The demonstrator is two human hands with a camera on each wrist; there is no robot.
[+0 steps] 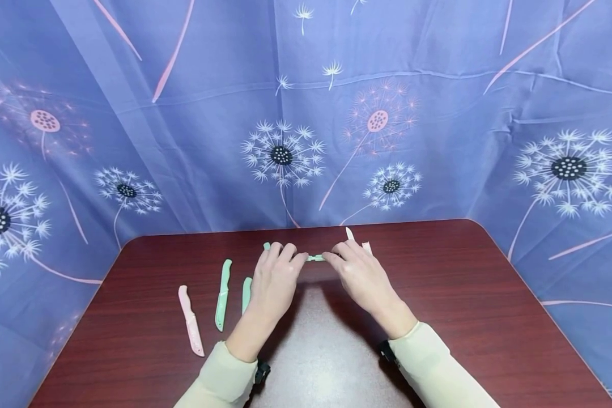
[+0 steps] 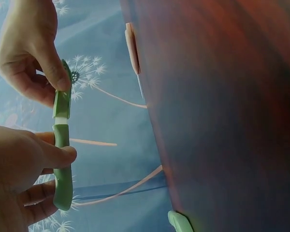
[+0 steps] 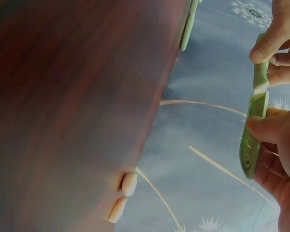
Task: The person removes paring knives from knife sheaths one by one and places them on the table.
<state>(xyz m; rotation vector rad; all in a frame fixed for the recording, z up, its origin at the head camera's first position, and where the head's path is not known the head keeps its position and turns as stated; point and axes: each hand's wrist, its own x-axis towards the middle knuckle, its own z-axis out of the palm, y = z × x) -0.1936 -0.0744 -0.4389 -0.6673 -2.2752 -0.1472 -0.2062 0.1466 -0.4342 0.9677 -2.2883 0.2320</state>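
My left hand (image 1: 275,277) grips the green handle (image 2: 63,166) of a small knife, thumb on one side and fingers on the other. The right hand (image 1: 364,280) pinches the knife's green sheath (image 3: 253,140) between thumb and fingers. A short strip of white blade (image 2: 61,121) shows between handle and sheath; the sheath covers the rest. Both hands hold the knife raised near the table's far side, handle and sheath in line. Behind the right hand, a white blade tip (image 1: 349,233) and a pink piece (image 1: 366,247) stick out, partly hidden.
On the left of the dark red wooden table (image 1: 132,317) lie a sheathed pink knife (image 1: 191,322) and a sheathed green knife (image 1: 222,294). Another green piece (image 1: 246,290) is half covered by the left wrist. A blue dandelion-print cloth (image 1: 209,170) hangs behind the table.
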